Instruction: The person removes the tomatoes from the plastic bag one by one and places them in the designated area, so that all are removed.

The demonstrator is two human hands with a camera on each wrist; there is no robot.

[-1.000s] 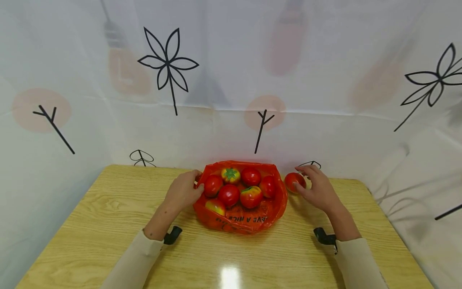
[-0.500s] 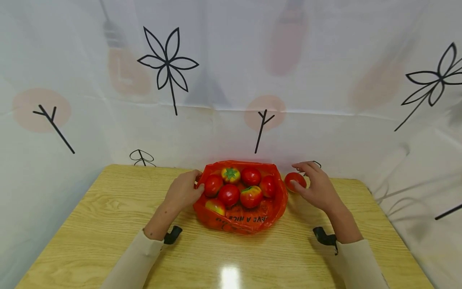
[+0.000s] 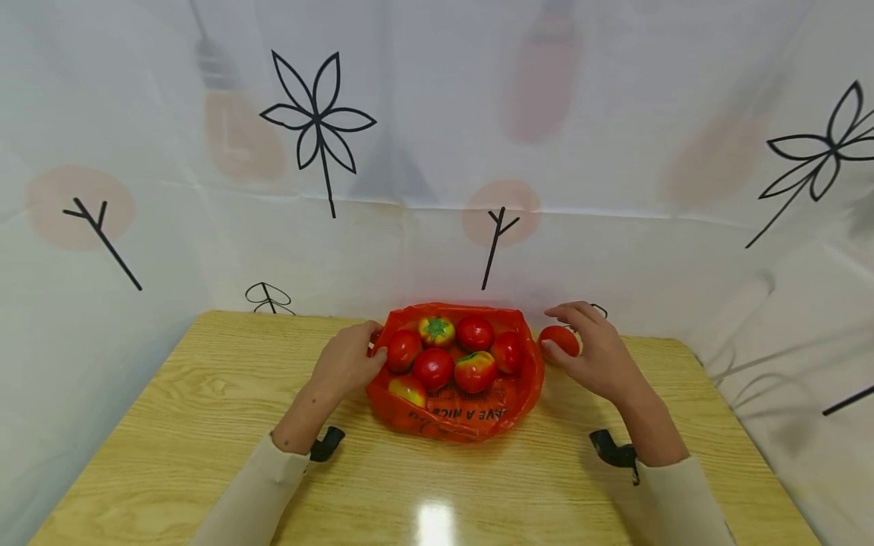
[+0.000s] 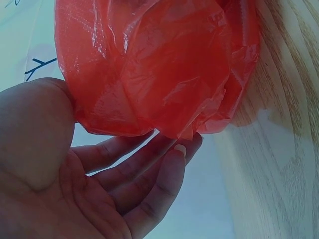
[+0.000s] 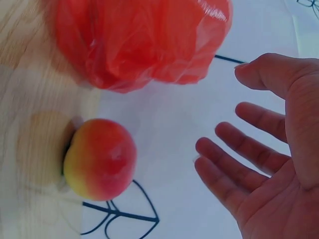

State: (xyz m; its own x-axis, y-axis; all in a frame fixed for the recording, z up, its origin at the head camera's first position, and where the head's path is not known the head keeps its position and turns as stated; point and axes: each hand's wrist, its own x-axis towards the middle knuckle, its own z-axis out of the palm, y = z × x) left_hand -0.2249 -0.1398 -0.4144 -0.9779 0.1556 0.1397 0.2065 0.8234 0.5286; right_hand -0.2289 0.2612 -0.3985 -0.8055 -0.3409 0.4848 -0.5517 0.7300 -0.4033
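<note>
A red plastic bag (image 3: 464, 432), its mouth spread wide, holds several round, tomato-like red fruits (image 3: 433, 368) with yellow patches; one shows a green star-shaped top. At the bag's left side, my left hand (image 3: 348, 360) touches the rim with thumb and fingertips. In the left wrist view, its loosely bent fingers (image 4: 149, 194) meet the bag's edge and the thumb tip is hidden. One loose red-and-yellow fruit (image 5: 99, 159) rests on the table right of the bag. Beside and partly over it is my right hand (image 3: 597, 353), fingers spread and apart from the fruit in the right wrist view.
The pale wooden table (image 3: 205, 425) ends at a white cloth backdrop (image 3: 410, 250) printed with leaves and twigs, close behind the bag. Dark straps (image 3: 614, 449) show at both wrists, below cream sleeves.
My right hand has shifted slightly left over the loose fruit, its thumb now nearer the bag. The left hand, the bag and the fruits have stayed in place.
</note>
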